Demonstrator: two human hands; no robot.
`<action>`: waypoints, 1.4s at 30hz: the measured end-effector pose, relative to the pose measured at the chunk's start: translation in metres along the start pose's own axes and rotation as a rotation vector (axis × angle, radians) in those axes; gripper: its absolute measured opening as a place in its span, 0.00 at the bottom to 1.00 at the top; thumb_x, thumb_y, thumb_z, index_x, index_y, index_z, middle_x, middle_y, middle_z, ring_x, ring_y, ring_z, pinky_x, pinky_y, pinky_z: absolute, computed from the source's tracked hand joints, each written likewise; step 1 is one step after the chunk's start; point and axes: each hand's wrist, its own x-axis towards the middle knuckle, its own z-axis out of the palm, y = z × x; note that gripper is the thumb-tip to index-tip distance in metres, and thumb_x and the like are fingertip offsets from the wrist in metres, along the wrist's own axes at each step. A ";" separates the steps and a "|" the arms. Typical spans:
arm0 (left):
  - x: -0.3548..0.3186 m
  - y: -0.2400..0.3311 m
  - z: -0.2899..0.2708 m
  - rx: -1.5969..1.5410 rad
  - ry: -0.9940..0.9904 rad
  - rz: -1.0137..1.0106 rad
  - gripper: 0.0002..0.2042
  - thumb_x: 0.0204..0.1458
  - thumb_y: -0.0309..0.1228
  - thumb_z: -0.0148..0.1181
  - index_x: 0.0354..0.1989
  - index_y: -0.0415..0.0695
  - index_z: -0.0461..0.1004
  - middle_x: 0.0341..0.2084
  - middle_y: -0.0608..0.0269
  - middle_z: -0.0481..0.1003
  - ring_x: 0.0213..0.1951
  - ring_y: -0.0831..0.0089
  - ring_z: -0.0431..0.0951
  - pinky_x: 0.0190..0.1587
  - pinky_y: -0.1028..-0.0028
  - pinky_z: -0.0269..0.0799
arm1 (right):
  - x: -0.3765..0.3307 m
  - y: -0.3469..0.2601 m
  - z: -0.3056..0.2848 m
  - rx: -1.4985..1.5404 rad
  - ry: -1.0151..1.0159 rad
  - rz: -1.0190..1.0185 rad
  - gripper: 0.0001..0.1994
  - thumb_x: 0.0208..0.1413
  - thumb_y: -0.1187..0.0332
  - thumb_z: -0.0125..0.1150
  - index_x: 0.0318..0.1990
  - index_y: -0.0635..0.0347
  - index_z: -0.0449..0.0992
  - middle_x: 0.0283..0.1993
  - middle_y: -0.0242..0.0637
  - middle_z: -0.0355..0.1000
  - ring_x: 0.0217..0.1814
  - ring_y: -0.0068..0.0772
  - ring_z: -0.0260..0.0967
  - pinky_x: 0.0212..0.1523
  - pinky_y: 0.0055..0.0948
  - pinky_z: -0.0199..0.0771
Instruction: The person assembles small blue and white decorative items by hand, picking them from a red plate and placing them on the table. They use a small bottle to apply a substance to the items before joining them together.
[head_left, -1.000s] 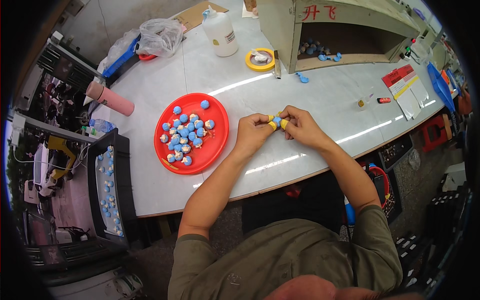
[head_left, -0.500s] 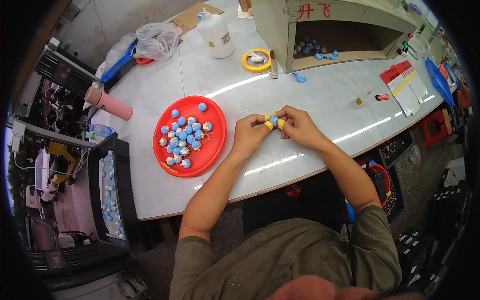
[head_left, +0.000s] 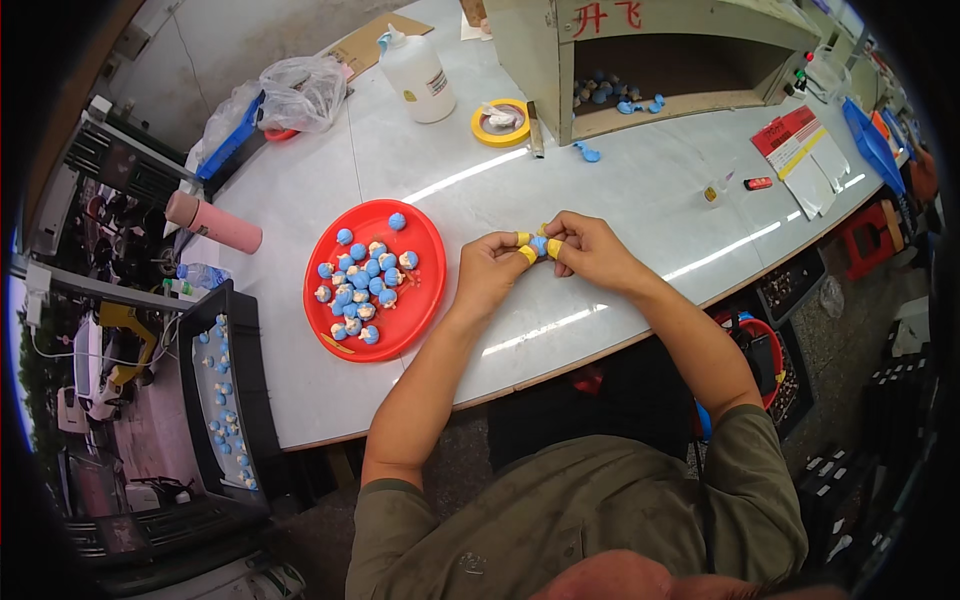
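Between my fingertips, just above the table, is a small blue ball-shaped piece [head_left: 538, 245]. My left hand [head_left: 490, 270] pinches it from the left, and my right hand [head_left: 592, 250] grips it from the right. Yellow tape wraps the thumb and finger tips of both hands. The fingers partly cover the piece, so its details cannot be made out. Left of my hands, a round red plate [head_left: 425, 290] carries many small blue balls with cream-coloured parts, most of them heaped together.
A black tray [head_left: 262, 400] with similar pieces stands at the left edge, near a pink bottle [head_left: 228, 224]. Farther back are a white squeeze bottle [head_left: 418, 80], yellow tape roll [head_left: 480, 128], blue scrap [head_left: 587, 153] and open-fronted wooden box [head_left: 553, 80]. Papers [head_left: 800, 160] lie at right.
The whole view has shifted slightly. My hands stay together around the blue piece, with only a slight change in the fingers.
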 end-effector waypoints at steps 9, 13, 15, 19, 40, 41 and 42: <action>0.000 -0.003 0.000 0.062 0.002 -0.019 0.09 0.53 0.17 0.64 0.43 0.31 0.78 0.40 0.54 0.81 0.42 0.73 0.82 0.47 0.77 0.79 | 0.000 0.006 0.000 -0.052 -0.038 -0.057 0.12 0.52 0.84 0.49 0.44 0.72 0.71 0.33 0.38 0.74 0.28 0.21 0.73 0.29 0.23 0.71; 0.001 -0.003 0.000 0.086 0.025 -0.027 0.08 0.53 0.17 0.64 0.42 0.31 0.78 0.39 0.55 0.81 0.42 0.74 0.81 0.45 0.78 0.79 | 0.000 0.005 0.000 -0.071 -0.032 -0.049 0.12 0.52 0.84 0.48 0.44 0.72 0.71 0.33 0.38 0.74 0.28 0.22 0.73 0.29 0.23 0.71; 0.000 -0.004 0.000 0.094 0.032 -0.023 0.08 0.53 0.17 0.64 0.42 0.31 0.78 0.39 0.55 0.81 0.41 0.74 0.81 0.45 0.78 0.78 | 0.000 0.004 0.001 -0.067 -0.029 -0.049 0.12 0.52 0.84 0.48 0.44 0.72 0.71 0.33 0.38 0.74 0.28 0.22 0.73 0.29 0.23 0.71; 0.001 -0.004 0.000 0.090 0.028 -0.022 0.08 0.53 0.17 0.64 0.42 0.31 0.79 0.39 0.55 0.81 0.41 0.74 0.81 0.45 0.78 0.78 | 0.002 0.008 0.000 -0.067 -0.026 -0.053 0.12 0.52 0.84 0.49 0.45 0.72 0.71 0.34 0.39 0.74 0.27 0.22 0.73 0.29 0.23 0.71; 0.001 -0.004 0.000 0.080 0.014 -0.011 0.08 0.54 0.18 0.64 0.42 0.32 0.78 0.38 0.56 0.80 0.41 0.73 0.81 0.46 0.77 0.78 | -0.001 0.001 0.001 -0.068 -0.018 -0.037 0.11 0.53 0.83 0.50 0.44 0.71 0.71 0.33 0.37 0.74 0.27 0.21 0.72 0.28 0.22 0.70; 0.001 -0.003 0.001 0.075 0.012 -0.012 0.08 0.54 0.18 0.64 0.42 0.32 0.78 0.38 0.56 0.80 0.41 0.73 0.81 0.46 0.77 0.79 | -0.001 0.001 0.001 -0.069 -0.017 -0.035 0.11 0.53 0.83 0.50 0.44 0.71 0.71 0.33 0.37 0.74 0.27 0.21 0.72 0.28 0.22 0.70; 0.000 -0.003 0.001 0.071 0.010 -0.012 0.08 0.54 0.18 0.64 0.43 0.32 0.78 0.39 0.56 0.80 0.41 0.73 0.81 0.46 0.77 0.79 | -0.002 0.002 0.001 -0.070 -0.015 -0.032 0.12 0.53 0.83 0.50 0.45 0.70 0.72 0.33 0.37 0.74 0.27 0.20 0.72 0.28 0.22 0.70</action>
